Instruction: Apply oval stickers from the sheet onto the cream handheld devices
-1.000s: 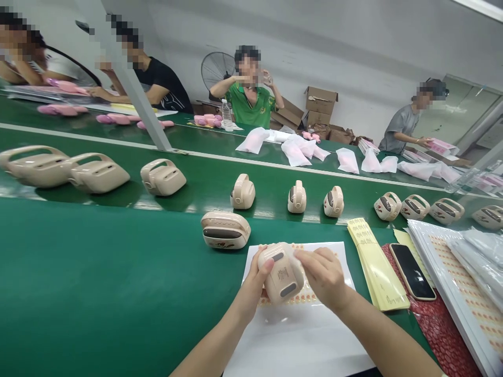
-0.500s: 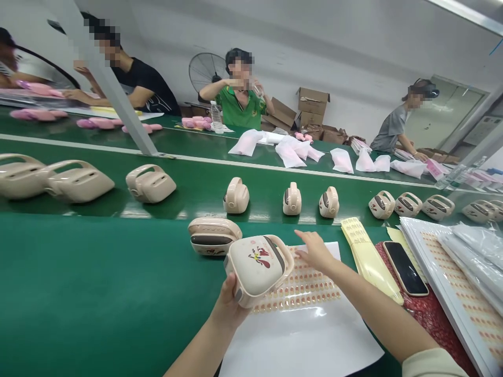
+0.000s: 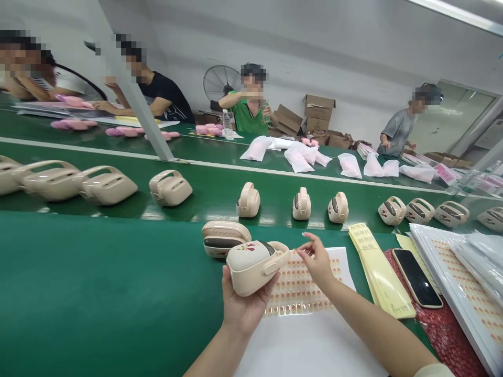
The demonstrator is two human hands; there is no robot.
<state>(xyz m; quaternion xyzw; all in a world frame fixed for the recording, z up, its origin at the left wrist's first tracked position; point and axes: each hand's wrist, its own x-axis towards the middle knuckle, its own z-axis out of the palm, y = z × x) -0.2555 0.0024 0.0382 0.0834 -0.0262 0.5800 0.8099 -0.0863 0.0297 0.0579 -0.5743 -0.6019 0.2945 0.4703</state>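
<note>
My left hand [image 3: 247, 309] holds a beige, rounded device with a carry handle [image 3: 251, 267], perhaps a small portable speaker, from below. Its pale face bears a small red printed picture and tilts upward; the handle points right. My right hand [image 3: 316, 262] is just right of that handle, above a sheet of small orange stickers [image 3: 302, 288]. Its index finger is raised and apart from the thumb; I cannot make out anything between them. A second beige device [image 3: 220, 238] stands directly behind the held one, partly covered by it.
Several like devices [image 3: 171, 188] line the green belt behind. Rightward lie yellow sticker strips [image 3: 379, 277], a phone [image 3: 417, 277], and stacked sticker sheets [image 3: 451, 272]. Across the bench are white-wrapped pink items [image 3: 301, 157], a slanted post [image 3: 145, 115] and several people [image 3: 251, 112].
My left hand has tipped the held device, so its printed face points more upward and its side shows. My right index finger has drawn in somewhat. The whole view has shifted slightly.
</note>
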